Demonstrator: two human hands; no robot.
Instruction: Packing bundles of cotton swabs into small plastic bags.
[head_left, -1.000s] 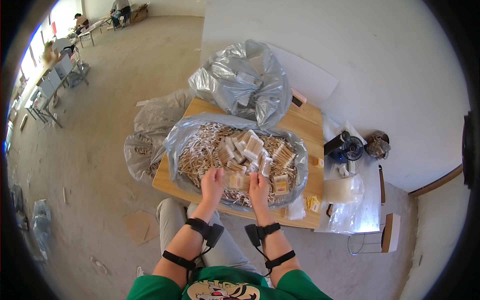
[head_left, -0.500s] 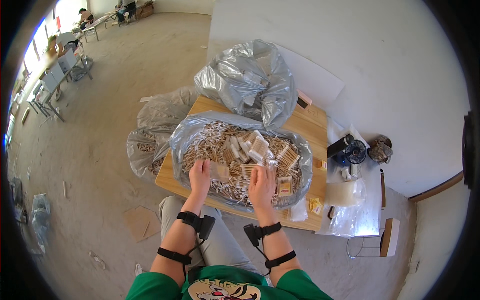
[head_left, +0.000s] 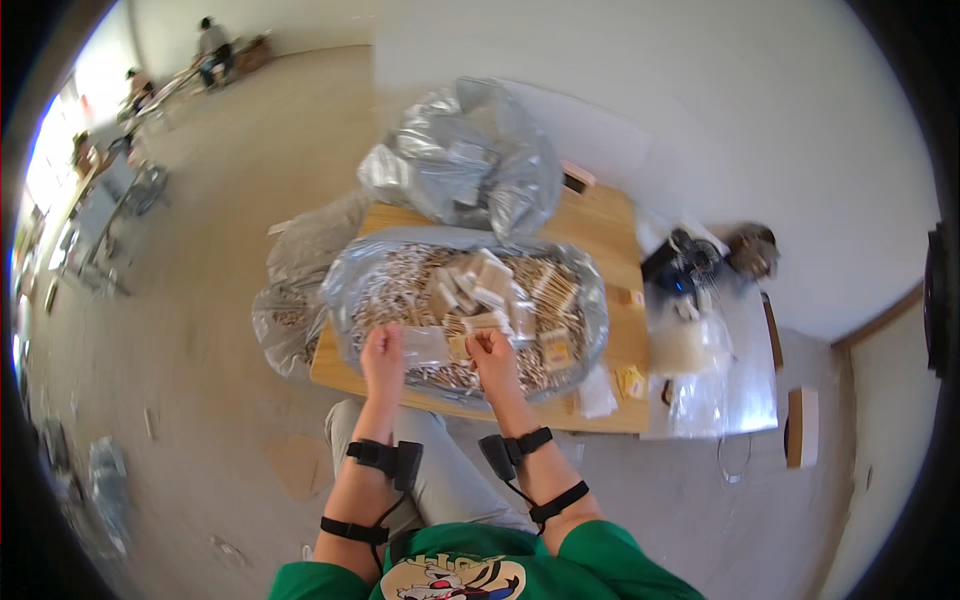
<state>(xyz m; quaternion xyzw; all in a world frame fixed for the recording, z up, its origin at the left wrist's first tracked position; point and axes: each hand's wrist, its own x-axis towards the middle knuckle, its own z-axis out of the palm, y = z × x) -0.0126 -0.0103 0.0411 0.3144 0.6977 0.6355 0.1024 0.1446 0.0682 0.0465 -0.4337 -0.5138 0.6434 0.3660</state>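
Note:
My left hand (head_left: 382, 355) is closed on the edge of a clear plastic bag (head_left: 426, 347), which stretches flat toward the right. My right hand (head_left: 494, 362) pinches a small yellowish card (head_left: 459, 347) at the bag's right end; whether the card lies inside the bag is too blurred to tell. Both hands are over a grey plastic sack (head_left: 345, 270), spread wide and full of loose cotton swabs (head_left: 385, 290). Clear packs of swabs (head_left: 490, 280) are heaped in its middle. Near my right hand lies another swab pack with a yellow label (head_left: 556, 350).
The sack rests on a wooden table (head_left: 622, 300). A tied grey sack (head_left: 460, 150) stands behind it, another (head_left: 290, 320) at the left. Clear bags (head_left: 597, 392) and yellow cards (head_left: 631, 382) lie at the right corner. A side table holds a small fan (head_left: 698, 260) and plastic bags (head_left: 695, 350).
My right hand has come off the swab packs and left to the bag's end, pinching the yellowish card. The bag is now stretched flatter. The whole view has shifted slightly.

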